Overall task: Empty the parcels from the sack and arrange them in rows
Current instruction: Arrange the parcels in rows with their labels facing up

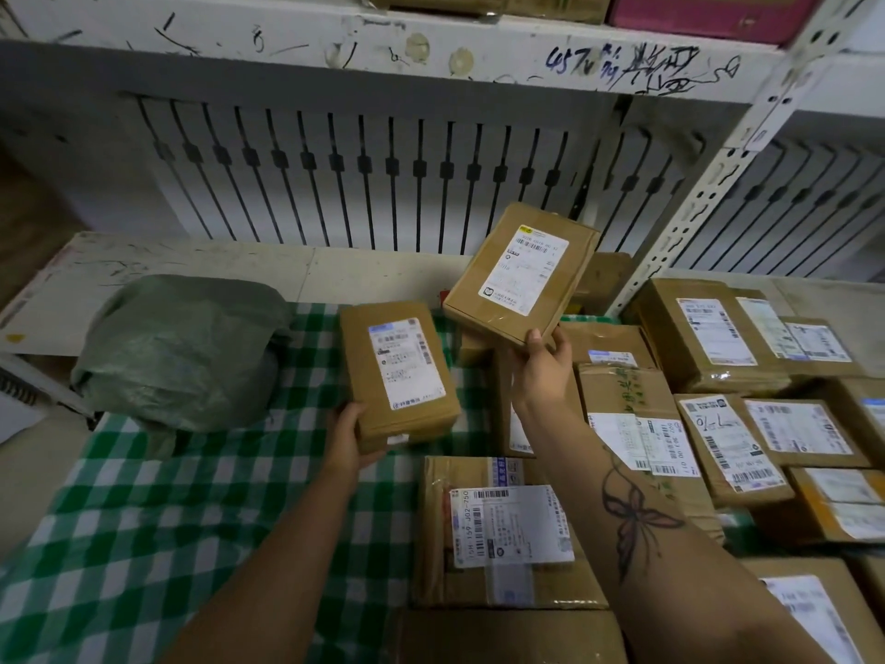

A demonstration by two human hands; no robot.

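My left hand [347, 438] grips a flat box [400, 376] low over the checked cloth [158, 519]; my right hand [543, 371] pinches another box [519, 273] aloft. The green sack [182, 352] lies left.

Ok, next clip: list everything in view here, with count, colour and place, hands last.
Sack: one, grey-green, bunched on the cloth at left.
Checked cloth: one, green and white, covering the work surface.
Held parcels: two, brown with white labels; one low at centre, one raised beside it.
Laid-out parcels: a dozen or more, brown with white labels, packed together at right; exact count unclear.
Shelf frame: one, white, scribbled with ink, behind.
Slatted panel: white with dark slots, along the back.
Left hand: gripping the lower parcel.
Right hand: gripping the raised parcel.
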